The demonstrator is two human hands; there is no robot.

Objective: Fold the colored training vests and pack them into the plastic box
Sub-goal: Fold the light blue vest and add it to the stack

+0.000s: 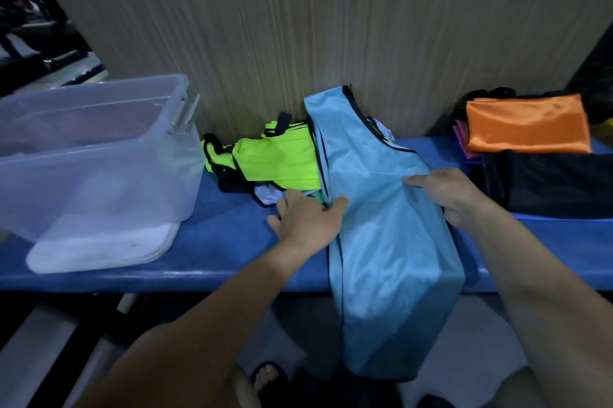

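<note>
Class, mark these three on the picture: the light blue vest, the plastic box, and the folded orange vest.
light blue vest [391, 241]: head view, middle of its front panel.
plastic box [139, 175]: head view, its near right wall.
folded orange vest [527, 124]: head view, centre of its top face.

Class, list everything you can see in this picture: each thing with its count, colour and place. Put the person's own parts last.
plastic box: one, clear, left on bench
light blue vest: one, centre, hanging over bench edge
neon green vest: one, crumpled against the wall
orange vest: one, folded, right, atop a pile
black fabric: one, right, below the orange
bench: one, blue
wall panel: one, beige, behind
left hand: grips the blue vest's left edge
right hand: grips its right edge
</note>
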